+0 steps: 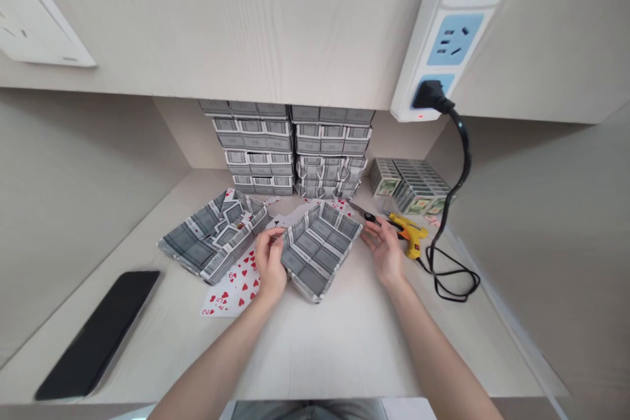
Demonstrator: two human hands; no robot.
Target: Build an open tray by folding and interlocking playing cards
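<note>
My left hand (271, 264) grips the left side of an open box made of grey-backed playing cards (317, 251), tilted above the desk. Fingers apart, my right hand (385, 251) is held just right of that box, close to its far right corner. Beside the right fingertips lie black-handled scissors (368, 216) and a yellow glue gun (411, 236). Left of my left hand is a second card box (189, 246) with loose cards and folded pieces inside. Several playing cards with red hearts (241, 285) lie face up between the boxes.
Stacked card boxes (295, 151) stand against the back wall. Several card packs (413, 184) sit at the back right. A black phone (101, 331) lies at the front left. From a power strip (443, 39), a black cord (465, 157) hangs down and coils on the desk (319, 354).
</note>
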